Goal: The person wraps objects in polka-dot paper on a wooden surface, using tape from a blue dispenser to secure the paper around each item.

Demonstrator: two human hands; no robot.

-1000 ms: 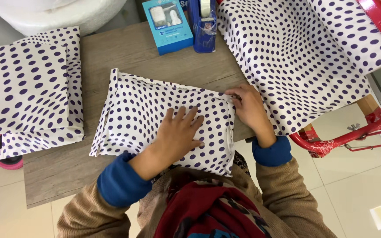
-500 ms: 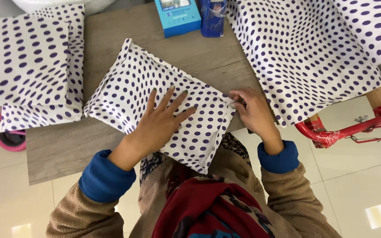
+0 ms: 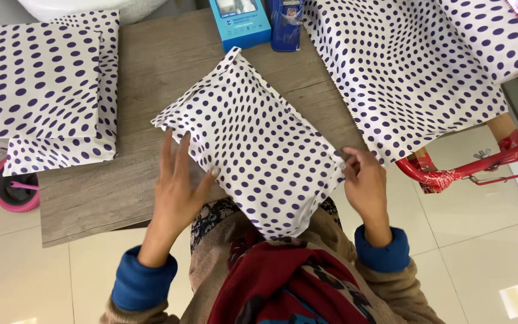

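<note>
While you lean over the bench (image 3: 121,198), things stand so:
Parcel: the dotted parcel (image 3: 253,141) lies askew at the near edge, partly overhanging.
Left hand (image 3: 178,192): fingers spread flat against its left side.
Right hand (image 3: 364,183): fingertips pinch its right corner.
Nearby: blue box (image 3: 240,23).

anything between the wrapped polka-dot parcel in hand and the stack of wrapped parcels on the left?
Head view: only bare wooden table lies between the polka-dot parcel and the stack of wrapped parcels. The left hand touches the parcel's lower-left edge.
</note>
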